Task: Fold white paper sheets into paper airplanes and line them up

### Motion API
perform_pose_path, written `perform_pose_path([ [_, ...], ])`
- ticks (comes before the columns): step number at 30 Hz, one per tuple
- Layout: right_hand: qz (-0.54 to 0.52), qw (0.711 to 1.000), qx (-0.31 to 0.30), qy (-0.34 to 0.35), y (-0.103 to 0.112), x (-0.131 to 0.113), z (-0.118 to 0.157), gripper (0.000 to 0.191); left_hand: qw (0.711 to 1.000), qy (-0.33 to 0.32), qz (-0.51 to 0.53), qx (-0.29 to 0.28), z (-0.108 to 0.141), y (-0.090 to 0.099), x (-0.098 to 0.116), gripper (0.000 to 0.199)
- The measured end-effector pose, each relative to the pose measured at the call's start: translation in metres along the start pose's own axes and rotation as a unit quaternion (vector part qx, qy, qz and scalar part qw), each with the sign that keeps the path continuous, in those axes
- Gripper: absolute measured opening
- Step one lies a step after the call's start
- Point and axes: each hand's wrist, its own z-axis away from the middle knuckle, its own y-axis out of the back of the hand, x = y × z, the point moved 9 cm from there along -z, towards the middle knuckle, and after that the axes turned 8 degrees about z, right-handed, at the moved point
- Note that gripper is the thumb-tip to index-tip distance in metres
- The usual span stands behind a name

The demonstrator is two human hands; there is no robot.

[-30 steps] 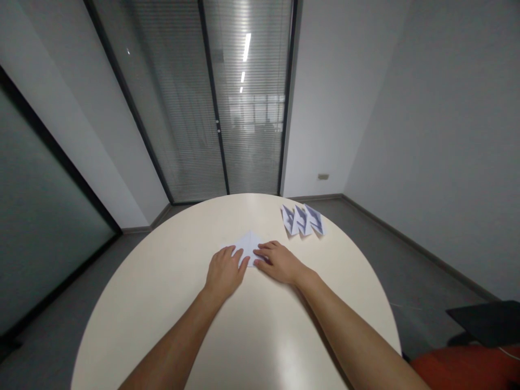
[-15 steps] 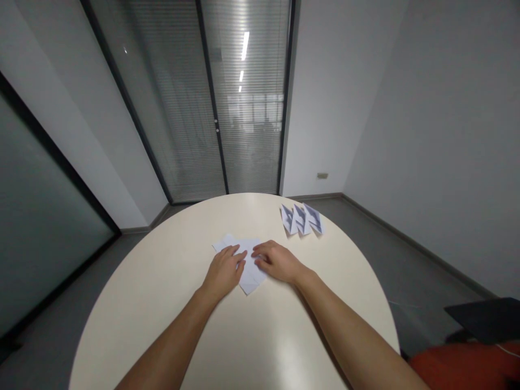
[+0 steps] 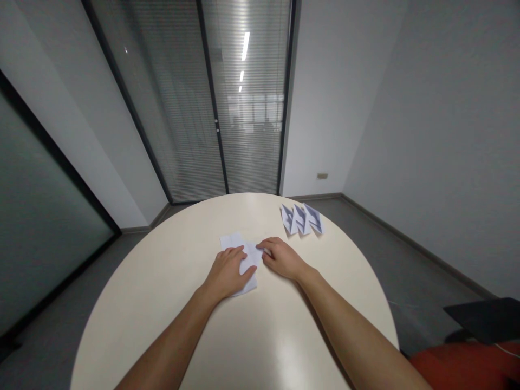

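A white sheet of folded paper (image 3: 251, 252) lies on the pale round table (image 3: 162, 292) in front of me. Across its left part rests my left hand (image 3: 229, 271), palm down, with the fingers stretched forward and the thumb spread away, so it hides some of the paper. At the paper's right corner, my right hand (image 3: 282, 258) has its fingers bent, with the index finger and thumb closed on the edge. The corner between these fingertips is partly covered.
Several folded white paper pieces (image 3: 301, 219) stand in a row near the table's far right edge. Beyond the table are a glass partition with blinds (image 3: 187, 108) and grey walls. At the lower right sit a red seat (image 3: 467, 365) and a dark flat panel (image 3: 485, 319).
The paper has been turned, its point no longer facing me. My left hand now lies flatter with the thumb spread, and my right hand has shifted slightly right to the corner.
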Motion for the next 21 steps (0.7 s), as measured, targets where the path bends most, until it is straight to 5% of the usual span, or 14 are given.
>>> perform_pose_path([
  [21,-0.034,0.998,-0.019,0.053,0.006,-0.011,0.003,0.021,0.999,-0.049,-0.008,-0.009,0.001,-0.001,0.005,0.032],
])
